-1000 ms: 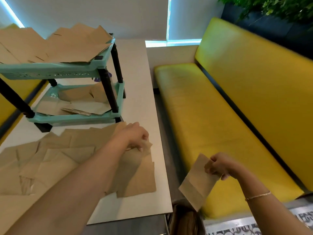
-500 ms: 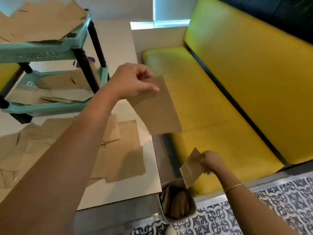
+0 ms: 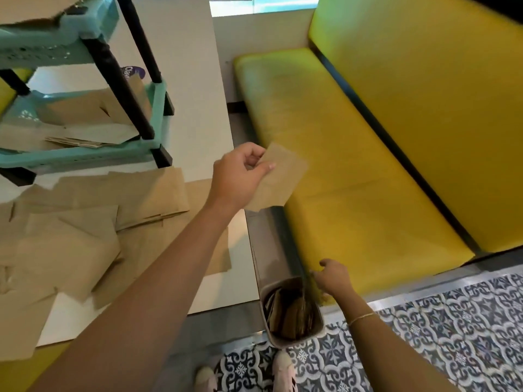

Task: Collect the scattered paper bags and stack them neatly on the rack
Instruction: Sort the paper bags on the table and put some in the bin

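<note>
My left hand [image 3: 240, 176] pinches a flat brown paper bag [image 3: 280, 179] in the air over the gap between the table and the bench. My right hand [image 3: 332, 277] is low, just right of a small bin [image 3: 283, 345] on the floor that holds several brown bags [image 3: 288, 315]. A thin blurred bag edge [image 3: 304, 290] runs from its fingertips down into the bin; I cannot tell whether the fingers still hold it. Several bags [image 3: 85, 230] lie scattered on the white table [image 3: 192, 94]. The teal rack [image 3: 70, 159] stands on the table at the left with bags on both shelves.
A yellow bench [image 3: 353, 179] fills the right side, its backrest behind it. Patterned floor tiles [image 3: 438, 335] lie below, with my shoes [image 3: 283, 369] at the bottom edge. A narrow grey gap separates the table edge from the bench.
My left hand lifted a bag off the table pile and carried it right, over the gap. My right hand lowered its bag from beside the bench down to the bin's mouth.
</note>
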Demonstrator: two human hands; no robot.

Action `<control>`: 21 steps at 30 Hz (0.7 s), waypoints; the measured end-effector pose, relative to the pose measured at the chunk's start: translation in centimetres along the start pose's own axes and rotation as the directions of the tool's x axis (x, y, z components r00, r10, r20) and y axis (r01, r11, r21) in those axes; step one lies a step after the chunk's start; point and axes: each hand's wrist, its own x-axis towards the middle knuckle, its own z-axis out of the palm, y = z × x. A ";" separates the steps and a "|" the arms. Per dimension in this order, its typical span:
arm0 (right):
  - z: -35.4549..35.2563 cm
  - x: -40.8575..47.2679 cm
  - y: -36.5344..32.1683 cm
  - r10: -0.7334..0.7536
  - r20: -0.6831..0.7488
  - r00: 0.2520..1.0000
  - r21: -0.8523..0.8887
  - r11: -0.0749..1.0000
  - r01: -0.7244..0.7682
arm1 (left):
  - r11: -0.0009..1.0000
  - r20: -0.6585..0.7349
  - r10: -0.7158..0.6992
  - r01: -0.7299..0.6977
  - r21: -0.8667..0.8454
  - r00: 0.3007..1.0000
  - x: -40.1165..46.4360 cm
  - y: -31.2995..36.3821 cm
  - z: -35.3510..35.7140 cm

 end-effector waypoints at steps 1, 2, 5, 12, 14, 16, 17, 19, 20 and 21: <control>-0.5 0.2 0.0 0.010 -0.011 1.000 0.079 0.997 -0.009 | 1.000 0.022 -0.014 0.014 -0.005 1.000 -0.2 -0.1 0.3; -1.1 0.5 0.0 0.006 -0.018 1.000 0.179 0.984 -0.003 | 1.000 0.053 -0.025 0.026 -0.007 0.998 -0.4 -0.1 0.6; -3.8 -0.2 -0.7 -0.045 0.032 0.998 0.633 0.774 0.014 | 0.996 0.181 -0.072 0.081 -0.042 0.981 -0.8 0.1 1.4; -7.4 -3.3 -1.5 -0.321 0.106 0.941 0.962 0.274 -0.015 | 0.919 0.441 -0.172 0.304 -0.250 0.881 -1.9 0.0 3.0; -7.1 -2.9 -0.7 -0.293 0.099 0.951 0.965 0.260 -0.021 | 0.920 0.431 -0.205 0.323 -0.222 0.879 -1.9 -0.2 3.4; -6.7 -2.6 0.1 -0.162 0.063 0.985 0.945 0.328 -0.006 | 0.938 0.384 -0.247 0.319 -0.135 0.889 -1.9 -0.5 3.6; -6.4 -2.6 0.6 -0.073 0.037 0.997 0.919 0.395 -0.005 | 0.944 0.358 -0.269 0.318 -0.084 0.894 -2.0 -0.6 3.6; -5.5 -2.3 1.9 0.063 -0.033 0.997 0.800 0.600 -0.012 | 0.954 0.318 -0.285 0.300 0.000 0.904 -2.1 -0.7 3.6; -4.9 -2.2 2.6 0.095 -0.064 0.993 0.712 0.701 -0.021 | 0.960 0.305 -0.275 0.279 0.031 0.912 -2.2 -0.8 3.6; -4.3 -2.2 3.1 0.108 -0.088 0.990 0.624 0.781 -0.030 | 0.964 0.296 -0.263 0.259 0.055 0.918 -2.3 -0.9 3.5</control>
